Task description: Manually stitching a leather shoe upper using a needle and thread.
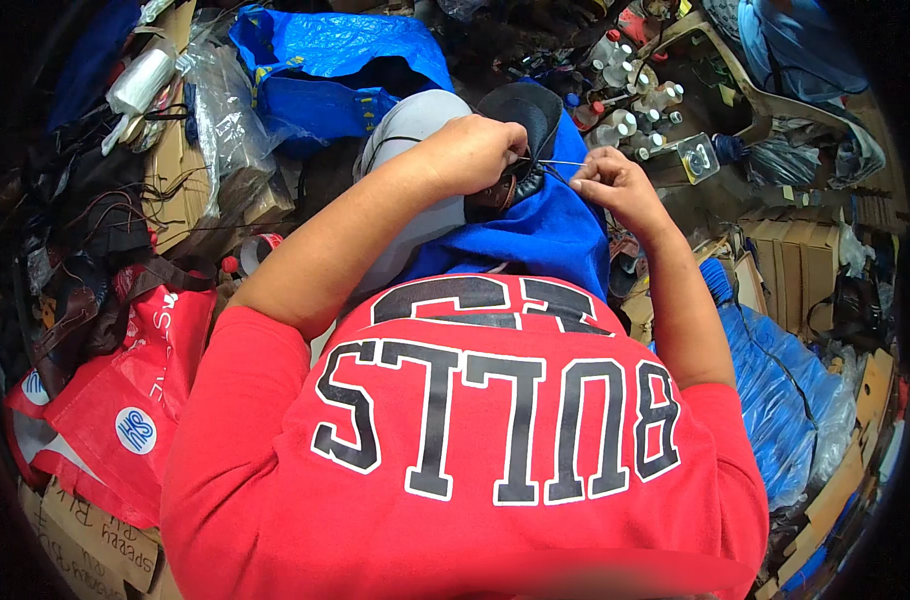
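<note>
Clearly, both hands (475, 152) (615, 185) work thread (560, 163) through a dark leather shoe (520, 125).

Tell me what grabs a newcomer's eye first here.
The red short-sleeved shirt fills the lower middle. Above it, at centre, the left hand grips a dark leather shoe on blue cloth, while the right hand pulls a thin thread taut. Clear plastic bottles cluster upper right.
</note>
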Demonstrator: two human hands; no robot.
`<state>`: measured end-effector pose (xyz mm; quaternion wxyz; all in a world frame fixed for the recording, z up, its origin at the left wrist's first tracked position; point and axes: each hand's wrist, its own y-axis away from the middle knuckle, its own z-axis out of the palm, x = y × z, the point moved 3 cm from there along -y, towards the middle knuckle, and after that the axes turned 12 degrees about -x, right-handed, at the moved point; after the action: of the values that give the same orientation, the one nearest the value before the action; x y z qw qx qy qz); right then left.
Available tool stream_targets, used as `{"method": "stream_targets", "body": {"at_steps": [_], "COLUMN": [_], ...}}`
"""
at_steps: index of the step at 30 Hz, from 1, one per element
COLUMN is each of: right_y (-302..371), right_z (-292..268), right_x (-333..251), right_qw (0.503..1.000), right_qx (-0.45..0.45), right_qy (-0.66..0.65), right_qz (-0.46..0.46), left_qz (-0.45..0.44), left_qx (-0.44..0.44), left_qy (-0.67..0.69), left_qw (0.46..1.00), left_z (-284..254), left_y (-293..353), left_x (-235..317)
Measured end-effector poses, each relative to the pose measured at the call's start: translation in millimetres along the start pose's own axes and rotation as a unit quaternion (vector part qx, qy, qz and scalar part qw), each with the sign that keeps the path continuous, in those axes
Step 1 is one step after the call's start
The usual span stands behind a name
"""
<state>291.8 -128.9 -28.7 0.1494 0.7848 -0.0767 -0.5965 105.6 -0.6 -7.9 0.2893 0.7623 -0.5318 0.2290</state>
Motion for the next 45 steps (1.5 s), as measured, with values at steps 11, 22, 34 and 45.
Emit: {"method": "stream_targets", "body": {"at_steps": [11,22,34,45], "right_y": [22,25,22,-2], "right_z": [9,-15,-7,6], "right_x": [-13,-20,-44,-81], "right_qw": [0.985,0.995,0.986,0.824], "right_qx": [0.095,0.094,0.080,-0.005], "right_qy": [0.138,0.018,0.104,0.562], "right_qz": [-0.045,-0.001,-0.106,-0.078], "left_qz": [-0.006,-0.096,-0.105,0.045], "left_qx": [0.011,-0.003,0.013,-0.029], "left_qy": [0.007,-0.064,-0.062,-0.038], "left_qw": [1.000,0.993,0.992,0.998], "left_z": [5,3,5,-6], "left_y": [-6,-14,-13,-3], "left_x": [1,17,17,-6]}}
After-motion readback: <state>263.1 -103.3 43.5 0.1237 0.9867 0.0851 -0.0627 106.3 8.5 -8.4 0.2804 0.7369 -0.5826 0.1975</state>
